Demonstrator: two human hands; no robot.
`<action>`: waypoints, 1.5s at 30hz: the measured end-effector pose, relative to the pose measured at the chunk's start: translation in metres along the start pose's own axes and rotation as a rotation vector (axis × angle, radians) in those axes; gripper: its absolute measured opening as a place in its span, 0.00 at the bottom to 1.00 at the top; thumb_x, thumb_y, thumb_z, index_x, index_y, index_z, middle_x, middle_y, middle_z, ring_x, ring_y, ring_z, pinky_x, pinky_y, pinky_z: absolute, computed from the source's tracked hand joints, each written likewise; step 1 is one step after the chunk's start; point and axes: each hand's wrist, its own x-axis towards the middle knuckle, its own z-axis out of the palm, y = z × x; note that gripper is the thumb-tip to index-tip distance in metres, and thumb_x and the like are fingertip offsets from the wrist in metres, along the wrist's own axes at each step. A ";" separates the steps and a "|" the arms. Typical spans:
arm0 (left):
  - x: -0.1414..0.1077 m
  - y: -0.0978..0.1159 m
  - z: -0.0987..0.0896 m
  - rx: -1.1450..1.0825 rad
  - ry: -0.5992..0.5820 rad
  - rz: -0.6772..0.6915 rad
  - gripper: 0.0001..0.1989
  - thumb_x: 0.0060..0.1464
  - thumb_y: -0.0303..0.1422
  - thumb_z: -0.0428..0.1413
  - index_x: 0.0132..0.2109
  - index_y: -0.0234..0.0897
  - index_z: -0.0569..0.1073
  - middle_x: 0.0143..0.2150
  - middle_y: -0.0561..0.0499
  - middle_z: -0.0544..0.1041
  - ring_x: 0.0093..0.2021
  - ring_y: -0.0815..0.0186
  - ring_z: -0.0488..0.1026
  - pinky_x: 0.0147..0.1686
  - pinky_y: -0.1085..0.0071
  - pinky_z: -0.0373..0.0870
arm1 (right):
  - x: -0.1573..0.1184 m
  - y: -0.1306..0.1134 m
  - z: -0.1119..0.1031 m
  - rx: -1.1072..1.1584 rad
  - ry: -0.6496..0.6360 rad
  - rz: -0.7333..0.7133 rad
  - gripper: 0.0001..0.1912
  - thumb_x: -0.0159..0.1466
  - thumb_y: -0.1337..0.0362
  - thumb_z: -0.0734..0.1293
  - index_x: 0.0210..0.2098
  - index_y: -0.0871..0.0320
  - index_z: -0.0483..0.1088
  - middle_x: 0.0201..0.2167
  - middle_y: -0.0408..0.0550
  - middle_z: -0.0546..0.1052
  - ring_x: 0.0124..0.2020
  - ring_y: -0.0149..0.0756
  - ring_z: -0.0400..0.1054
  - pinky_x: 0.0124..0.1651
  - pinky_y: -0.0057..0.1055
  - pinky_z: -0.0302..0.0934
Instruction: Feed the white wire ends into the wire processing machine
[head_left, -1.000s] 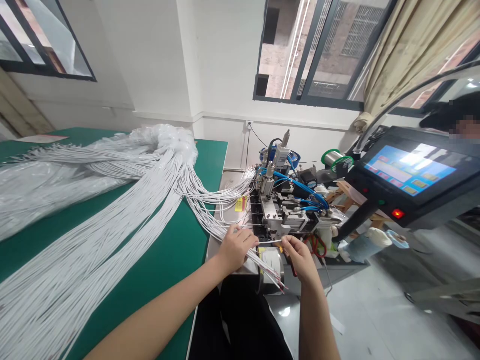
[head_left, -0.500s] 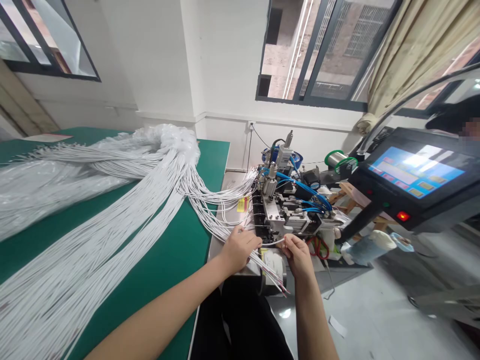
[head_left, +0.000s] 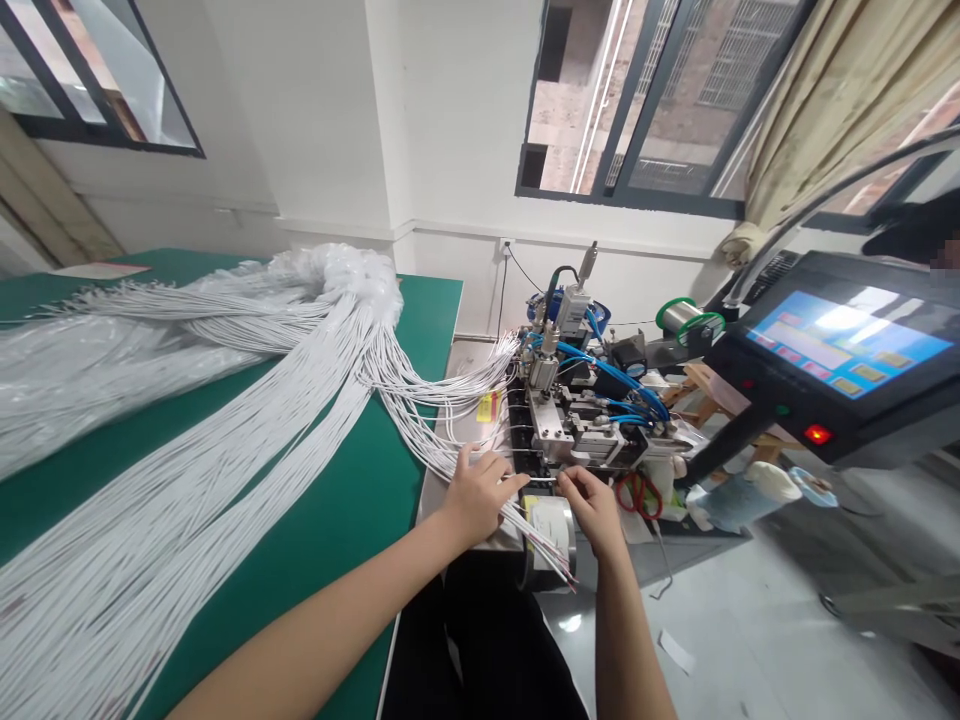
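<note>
My left hand [head_left: 480,497] is curled over a bunch of white cables [head_left: 536,535], whose reddish tips stick out below it toward the lower right. One white cable [head_left: 541,480] runs straight from its fingers to my right hand [head_left: 594,508]. There, thumb and forefinger pinch the cable's end; the tip itself is hidden by the fingers. Both hands are at the front edge of a bench machine [head_left: 551,425] with metal cylinders and blue air hoses. Several other cables lie across the machine's left side, their ends fanned out near its back.
Long bundles of white cable [head_left: 247,480] spread over the green table [head_left: 431,310] on the left. A control screen [head_left: 847,340] juts in at the right. Near my right hand are red-handled scissors [head_left: 639,495]. A wire spool [head_left: 686,318] stands behind, and a labelled roll [head_left: 551,530] sits below my hands.
My right hand has shifted slightly left, closer to my left hand, and the cable between them is now straighter. My left fingers have spread a little. The whole view has moved slightly.
</note>
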 end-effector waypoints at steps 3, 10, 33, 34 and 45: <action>-0.001 0.000 0.001 0.016 -0.019 -0.019 0.22 0.45 0.21 0.50 0.47 0.42 0.73 0.37 0.49 0.73 0.41 0.61 0.68 0.52 0.53 0.49 | 0.004 0.001 0.004 0.194 -0.032 0.062 0.16 0.60 0.53 0.64 0.23 0.57 0.62 0.20 0.40 0.63 0.24 0.31 0.55 0.29 0.27 0.50; -0.001 0.000 0.002 0.011 -0.047 -0.054 0.22 0.44 0.22 0.52 0.47 0.42 0.74 0.37 0.48 0.75 0.42 0.59 0.67 0.52 0.50 0.49 | 0.006 0.004 0.015 0.399 -0.011 0.217 0.18 0.56 0.51 0.65 0.20 0.56 0.58 0.17 0.37 0.55 0.20 0.28 0.47 0.23 0.26 0.44; 0.001 0.002 -0.001 0.020 0.015 -0.113 0.12 0.53 0.27 0.52 0.44 0.41 0.74 0.44 0.47 0.74 0.46 0.60 0.69 0.53 0.52 0.51 | -0.041 -0.040 -0.028 0.074 -0.019 0.094 0.16 0.62 0.52 0.64 0.28 0.58 0.70 0.19 0.43 0.67 0.20 0.31 0.57 0.23 0.28 0.51; 0.002 0.003 -0.001 0.019 0.018 -0.113 0.12 0.53 0.27 0.52 0.44 0.41 0.74 0.43 0.48 0.74 0.45 0.60 0.69 0.54 0.52 0.51 | -0.044 -0.047 -0.031 0.030 -0.071 0.057 0.15 0.62 0.53 0.64 0.28 0.58 0.70 0.20 0.44 0.68 0.21 0.32 0.58 0.24 0.28 0.51; 0.002 0.003 -0.004 0.005 0.010 -0.093 0.12 0.54 0.26 0.50 0.42 0.41 0.74 0.37 0.50 0.74 0.39 0.63 0.69 0.53 0.54 0.51 | -0.048 -0.071 -0.034 -0.135 -0.366 -0.104 0.13 0.64 0.57 0.63 0.27 0.56 0.73 0.24 0.46 0.73 0.26 0.35 0.64 0.28 0.29 0.54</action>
